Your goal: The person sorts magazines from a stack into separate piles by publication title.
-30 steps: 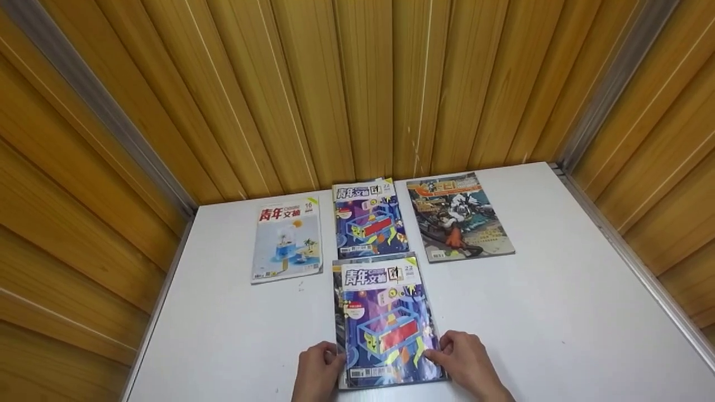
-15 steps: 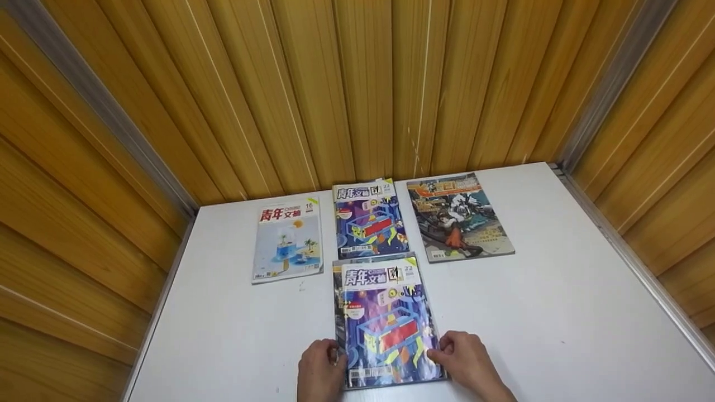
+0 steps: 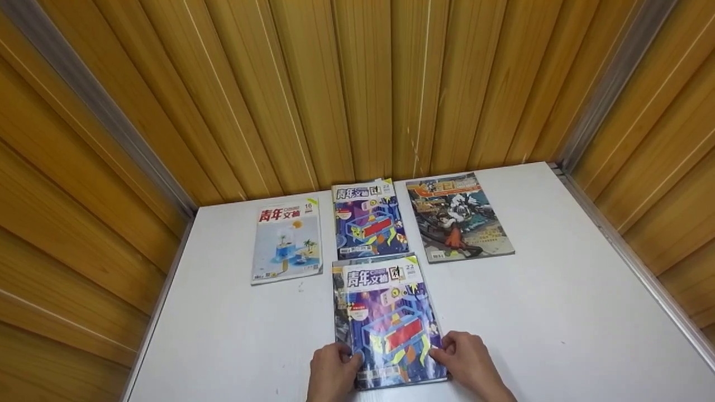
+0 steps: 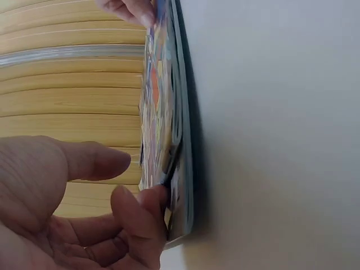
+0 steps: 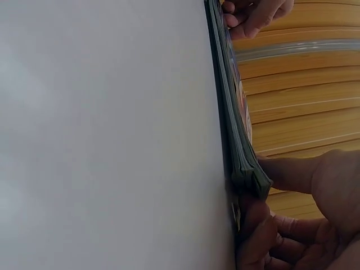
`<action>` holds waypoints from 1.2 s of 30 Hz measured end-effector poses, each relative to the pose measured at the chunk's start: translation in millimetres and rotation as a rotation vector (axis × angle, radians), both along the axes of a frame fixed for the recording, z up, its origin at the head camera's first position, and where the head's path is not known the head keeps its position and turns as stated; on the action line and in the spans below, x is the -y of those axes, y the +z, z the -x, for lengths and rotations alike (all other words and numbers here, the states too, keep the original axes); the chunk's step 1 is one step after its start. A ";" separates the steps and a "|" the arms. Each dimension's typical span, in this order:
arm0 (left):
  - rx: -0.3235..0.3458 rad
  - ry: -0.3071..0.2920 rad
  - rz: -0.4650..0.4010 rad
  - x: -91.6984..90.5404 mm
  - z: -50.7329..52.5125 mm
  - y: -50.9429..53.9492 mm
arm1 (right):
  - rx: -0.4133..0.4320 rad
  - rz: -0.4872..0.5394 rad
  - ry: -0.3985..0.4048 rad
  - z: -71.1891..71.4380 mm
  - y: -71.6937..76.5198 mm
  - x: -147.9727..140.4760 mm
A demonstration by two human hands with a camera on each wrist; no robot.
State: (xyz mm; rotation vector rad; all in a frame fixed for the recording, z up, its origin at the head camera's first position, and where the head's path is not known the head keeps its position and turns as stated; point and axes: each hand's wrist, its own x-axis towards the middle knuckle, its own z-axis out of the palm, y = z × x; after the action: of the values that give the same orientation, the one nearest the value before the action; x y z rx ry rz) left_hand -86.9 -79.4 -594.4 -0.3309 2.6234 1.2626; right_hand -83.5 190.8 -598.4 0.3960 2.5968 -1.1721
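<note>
A magazine with a purple, blue and red cover [image 3: 391,318] lies on another magazine [image 3: 341,290], whose left strip and top edge show. My left hand [image 3: 332,371] touches the top magazine's lower left edge. In the left wrist view its thumb stands a little apart from the cover, while bent fingers [image 4: 140,219] meet the edge near the gap between the two magazines. At the lower right edge, my right hand [image 3: 469,360] pinches the magazine, thumb over the cover and fingers at the edge below, as the right wrist view shows. How many layers it pinches I cannot tell.
Behind the pair lies a magazine with the same purple cover [image 3: 371,220]. To its left is a pale beach-cover magazine [image 3: 287,243], to its right a dark comic-style one [image 3: 458,218]. Yellow slatted walls [image 3: 363,95] enclose the white table [image 3: 223,335] at back and sides.
My left hand has moved a little to the right. The top magazine has shifted slightly right over the one beneath, baring more of its left strip. The right hand has barely moved.
</note>
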 end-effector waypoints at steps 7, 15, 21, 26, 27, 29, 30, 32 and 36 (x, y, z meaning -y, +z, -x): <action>0.021 0.051 -0.099 -0.5 1.0 -2.6 | -0.027 0.033 -0.024 -0.4 -2.1 -2.7; 0.090 0.070 -0.202 -0.8 3.4 -4.2 | -0.001 0.062 -0.045 0.5 -1.7 -5.2; 0.127 0.067 -0.236 -0.3 3.3 -9.1 | 0.011 0.098 -0.068 -0.4 -3.4 -4.1; 0.134 0.038 -0.243 -3.3 3.4 -10.5 | -0.019 0.115 -0.077 -1.8 -3.4 -3.7; 0.129 0.037 -0.249 -3.8 3.8 -10.1 | -0.025 0.117 -0.076 -2.0 -3.2 -3.6; 0.113 0.037 -0.273 -4.3 4.2 -9.0 | -0.045 0.121 -0.073 -2.7 -2.6 -3.3; 0.109 0.038 -0.291 -4.4 4.2 -8.3 | -0.055 0.123 -0.072 -3.1 -2.1 -3.2; 0.106 0.038 -0.326 -4.2 4.1 -7.1 | -0.073 0.126 -0.069 -4.3 -1.1 -3.0; 0.112 0.029 -0.365 -3.1 2.2 -5.7 | -0.089 0.145 -0.075 -6.7 0.4 -3.0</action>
State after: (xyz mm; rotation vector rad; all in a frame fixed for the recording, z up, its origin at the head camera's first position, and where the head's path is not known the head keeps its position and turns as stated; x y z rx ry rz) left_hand -89.1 -76.3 -600.2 -0.3640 2.2447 1.6437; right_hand -76.8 193.8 -598.0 0.4230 2.5693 -1.4242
